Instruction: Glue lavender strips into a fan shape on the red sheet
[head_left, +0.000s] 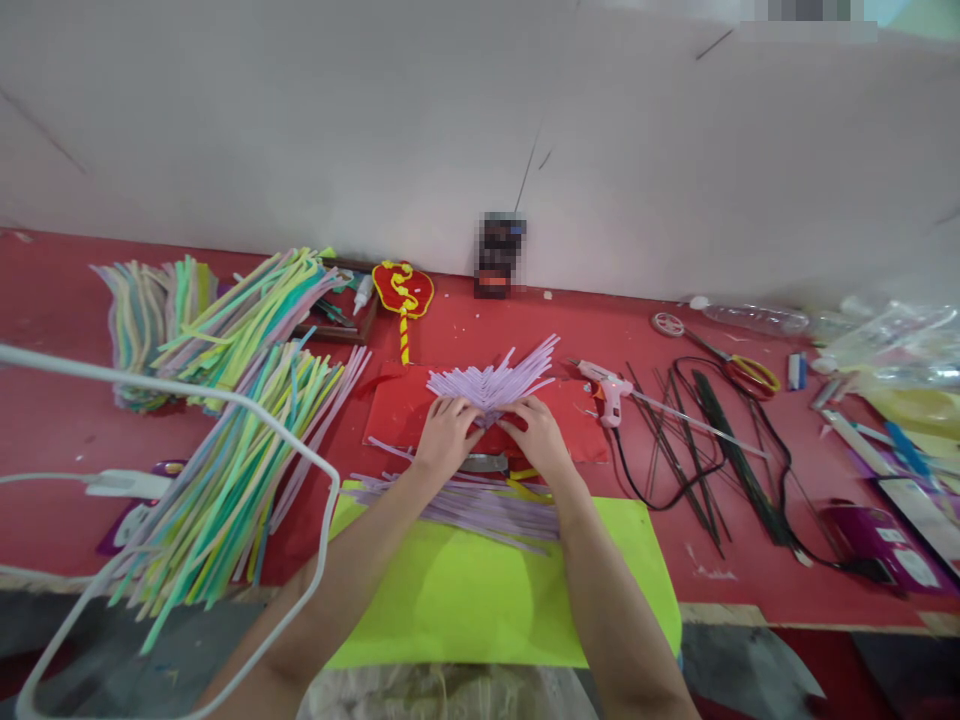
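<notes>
Both hands meet at the base of a fan of woven lilac pipe cleaners (491,382) above a red sheet (394,405). My left hand (451,432) pinches its lower left edge, fingers bent. On the other side, my right hand (534,430) grips the lower right edge between thumb and fingers. The fan's stems spread up and outward, longest at the right. Just below the hands lie a metal scissor-like blade (484,463), partly hidden, and a pile of loose lilac pipe cleaners (487,512) on a yellow-green sheet (480,600).
Bundles of coloured pipe cleaners (225,480) lie at the left, behind a white metal bar (330,520). A pink glue gun (609,392), thin dark wires (686,460) and scissors (750,375) are at the right. A red fan-shaped ornament (386,290) lies near the wall.
</notes>
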